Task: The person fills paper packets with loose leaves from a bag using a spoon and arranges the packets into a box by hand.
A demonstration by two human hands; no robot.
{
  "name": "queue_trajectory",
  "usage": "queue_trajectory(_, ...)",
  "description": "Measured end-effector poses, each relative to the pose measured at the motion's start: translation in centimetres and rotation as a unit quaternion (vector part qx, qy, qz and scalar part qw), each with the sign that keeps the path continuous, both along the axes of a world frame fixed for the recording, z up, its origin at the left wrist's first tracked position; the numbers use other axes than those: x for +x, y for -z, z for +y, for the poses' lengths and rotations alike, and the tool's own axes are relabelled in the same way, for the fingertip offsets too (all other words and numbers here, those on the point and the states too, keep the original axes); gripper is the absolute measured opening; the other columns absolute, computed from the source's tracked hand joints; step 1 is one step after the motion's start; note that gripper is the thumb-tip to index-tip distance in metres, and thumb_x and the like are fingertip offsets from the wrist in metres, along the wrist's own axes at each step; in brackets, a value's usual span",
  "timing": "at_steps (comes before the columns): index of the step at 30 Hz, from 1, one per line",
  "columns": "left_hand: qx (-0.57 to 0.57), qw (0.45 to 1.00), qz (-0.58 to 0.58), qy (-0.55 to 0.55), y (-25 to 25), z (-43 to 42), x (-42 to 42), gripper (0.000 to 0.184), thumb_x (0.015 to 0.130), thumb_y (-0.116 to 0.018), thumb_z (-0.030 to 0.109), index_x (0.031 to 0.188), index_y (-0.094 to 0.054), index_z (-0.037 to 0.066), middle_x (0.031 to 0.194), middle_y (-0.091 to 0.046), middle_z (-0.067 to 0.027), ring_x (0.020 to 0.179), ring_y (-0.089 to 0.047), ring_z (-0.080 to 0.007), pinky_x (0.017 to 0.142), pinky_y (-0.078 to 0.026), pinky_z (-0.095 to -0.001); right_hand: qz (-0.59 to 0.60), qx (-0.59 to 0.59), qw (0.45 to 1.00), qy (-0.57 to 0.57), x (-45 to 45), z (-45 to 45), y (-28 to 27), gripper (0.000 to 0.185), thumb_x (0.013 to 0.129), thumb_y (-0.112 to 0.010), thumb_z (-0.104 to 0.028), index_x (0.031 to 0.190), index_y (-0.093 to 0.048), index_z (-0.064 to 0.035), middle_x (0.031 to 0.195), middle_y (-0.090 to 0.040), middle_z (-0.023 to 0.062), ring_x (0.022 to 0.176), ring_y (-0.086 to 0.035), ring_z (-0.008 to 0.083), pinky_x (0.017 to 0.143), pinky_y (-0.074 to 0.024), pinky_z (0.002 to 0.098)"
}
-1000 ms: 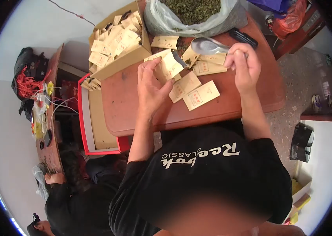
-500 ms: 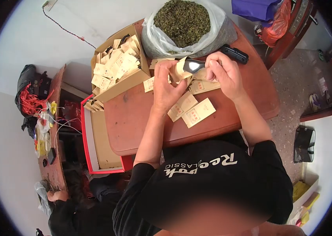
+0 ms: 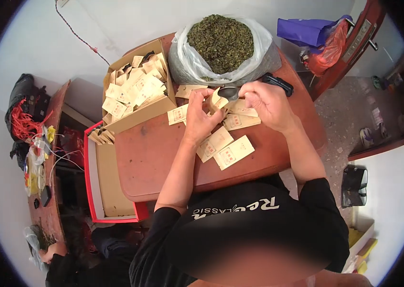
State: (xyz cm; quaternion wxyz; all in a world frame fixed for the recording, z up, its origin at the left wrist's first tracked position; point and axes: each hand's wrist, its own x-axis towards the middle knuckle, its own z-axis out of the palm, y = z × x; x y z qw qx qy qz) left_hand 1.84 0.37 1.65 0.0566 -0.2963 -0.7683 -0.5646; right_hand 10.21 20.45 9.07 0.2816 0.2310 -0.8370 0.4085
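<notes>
My left hand (image 3: 201,118) grips a small cream paper packet (image 3: 218,100), its mouth towards my right hand. Between the fingers of my right hand (image 3: 271,106) is the handle of a metal spoon (image 3: 229,93), whose bowl sits right at the packet's mouth. How far the spoon reaches inside is hidden. Flat printed packets (image 3: 234,152) lie on the table below my hands, with others beneath and beside them. Beyond my hands stands a clear plastic bag (image 3: 265,50) full of dark dried leaves (image 3: 221,42), which look like tea.
A cardboard box (image 3: 140,115) heaped with packets stands at the table's left. Below it is a red-rimmed box (image 3: 116,189) with some packets at its far end. A black object (image 3: 278,84) lies right of the bag. Another person's hand (image 3: 54,251) shows at lower left.
The spoon's bowl has turned from a bright shine to dark at the packet's mouth. The packet has tilted in my left hand. The whole view has shifted slightly.
</notes>
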Motion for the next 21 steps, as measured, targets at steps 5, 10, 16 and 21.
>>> queue_trajectory(5,0.092,0.990,-0.104,0.013,0.7,-0.4,-0.9,0.045,0.075,-0.076,0.004,0.116,-0.055,0.006,0.117,-0.052,-0.0036,0.111,-0.055,-0.0164,0.091,-0.053,-0.0338,-0.033,-0.107,0.993,0.042,-2.6,0.7,-1.6,0.021,0.103,-0.050,-0.016,0.103,-0.064,-0.0003,0.070,-0.063,0.0038,0.064,-0.061,0.0100,0.060,-0.0491,0.0254)
queue_trajectory(10,0.113,0.985,-0.127,0.021,1.2,-0.8,-1.7,0.043,0.078,-0.073,0.004,0.117,-0.055,0.007,0.115,-0.056,-0.0020,0.113,-0.055,-0.0155,0.092,-0.052,-0.0343,0.024,-0.098,0.990,0.102,-10.0,1.3,-2.2,0.022,0.102,-0.050,-0.018,0.109,-0.067,-0.0051,0.072,-0.067,0.0046,0.065,-0.064,0.0132,0.064,-0.0517,0.0276)
queue_trajectory(16,0.126,0.983,-0.133,0.024,1.5,-0.7,-1.7,0.045,0.077,-0.073,0.006,0.119,-0.056,0.006,0.116,-0.057,-0.0027,0.114,-0.054,-0.0159,0.091,-0.052,-0.0341,0.091,0.140,0.977,0.130,-16.2,1.9,-0.4,0.023,0.098,-0.051,-0.012,0.116,-0.065,-0.0127,0.085,-0.070,0.0084,0.080,-0.068,0.0264,0.072,-0.0540,0.0380)
queue_trajectory(21,0.132,0.981,-0.143,0.012,1.1,-0.8,-1.9,0.048,0.076,-0.075,0.004,0.119,-0.056,0.004,0.117,-0.052,-0.0052,0.113,-0.054,-0.0174,0.091,-0.055,-0.0334,0.040,0.163,0.974,0.149,-13.2,2.5,1.6,0.026,0.094,-0.051,-0.009,0.115,-0.065,-0.0134,0.086,-0.070,0.0069,0.085,-0.068,0.0268,0.073,-0.0545,0.0399)
